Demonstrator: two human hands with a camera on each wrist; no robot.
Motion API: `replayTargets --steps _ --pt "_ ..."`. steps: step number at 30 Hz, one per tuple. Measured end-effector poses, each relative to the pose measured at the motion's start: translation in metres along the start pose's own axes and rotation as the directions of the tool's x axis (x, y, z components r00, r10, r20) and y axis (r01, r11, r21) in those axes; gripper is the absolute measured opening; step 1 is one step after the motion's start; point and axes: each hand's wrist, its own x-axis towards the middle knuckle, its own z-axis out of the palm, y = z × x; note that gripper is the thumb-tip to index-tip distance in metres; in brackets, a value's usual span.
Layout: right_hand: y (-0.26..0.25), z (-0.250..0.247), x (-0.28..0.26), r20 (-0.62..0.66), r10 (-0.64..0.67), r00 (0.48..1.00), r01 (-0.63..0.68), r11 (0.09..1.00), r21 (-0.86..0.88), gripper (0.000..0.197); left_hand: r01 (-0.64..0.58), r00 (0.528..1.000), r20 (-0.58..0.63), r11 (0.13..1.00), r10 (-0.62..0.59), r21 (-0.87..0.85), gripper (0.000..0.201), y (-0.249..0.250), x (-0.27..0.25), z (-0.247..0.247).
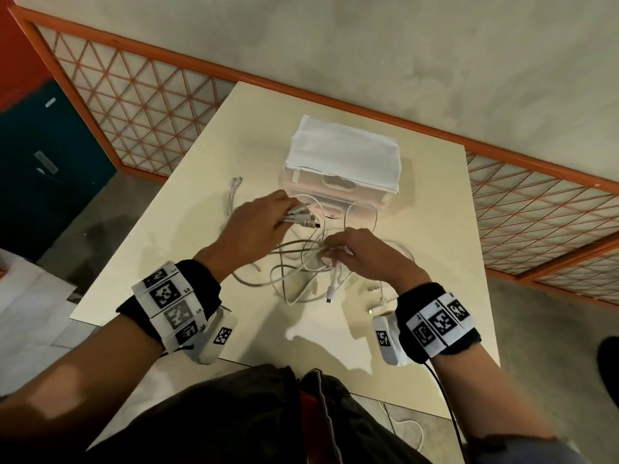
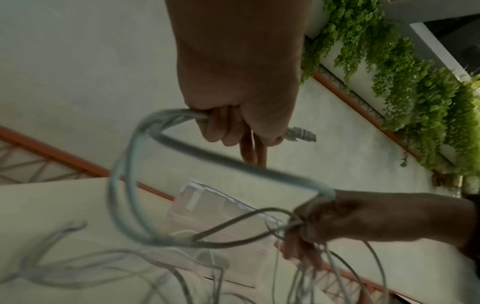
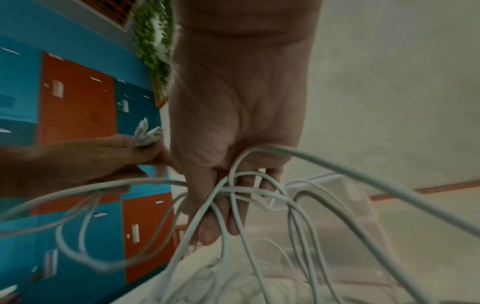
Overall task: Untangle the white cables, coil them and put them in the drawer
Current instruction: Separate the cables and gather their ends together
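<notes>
A tangle of white cables (image 1: 301, 272) hangs between my two hands above the cream table (image 1: 187, 249). My left hand (image 1: 258, 222) grips a bundle of cable ends, and their plugs (image 1: 306, 220) stick out past the fingers. In the left wrist view the left hand (image 2: 241, 115) is curled round cables (image 2: 166, 121). My right hand (image 1: 355, 252) pinches several strands near the knot; the right wrist view shows its fingers (image 3: 221, 205) closed round the cables (image 3: 259, 191). A clear pink drawer unit (image 1: 338, 192) with a white cloth (image 1: 345, 152) on top stands just behind the hands.
A loose white cable (image 1: 232, 192) lies on the table left of the drawer unit. Small plugs (image 1: 375, 296) lie near my right wrist. An orange-framed lattice rail (image 1: 140, 105) runs behind the table. Blue and orange lockers (image 3: 78, 115) stand to the left.
</notes>
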Motion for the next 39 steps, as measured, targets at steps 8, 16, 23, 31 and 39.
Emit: replayTargets --steps 8,16,23,31,39 --pt "-0.012 -0.006 0.007 -0.062 0.031 0.998 -0.028 0.998 0.057 0.018 0.159 0.885 0.461 0.976 -0.073 -0.151 0.008 0.003 0.001 0.02" --pt "-0.002 -0.001 0.002 -0.125 0.092 0.988 -0.068 0.98 0.187 0.015 0.089 0.874 0.487 0.988 -0.015 -0.129 0.011 0.009 -0.002 0.027" --pt "0.019 -0.005 -0.014 -0.433 0.144 0.89 0.015 0.939 0.343 0.014 0.098 0.926 0.377 0.984 -0.035 -0.151 0.005 -0.006 0.003 0.016" --pt "0.055 0.004 -0.042 -0.332 0.388 0.86 -0.205 0.857 0.472 0.019 0.098 0.984 0.148 0.995 -0.097 -0.001 0.028 -0.012 0.009 -0.003" --pt "0.072 0.019 -0.044 -0.086 0.469 0.879 -0.44 0.867 0.233 0.008 0.026 0.996 0.085 0.998 -0.031 0.058 0.027 0.0 0.014 -0.01"
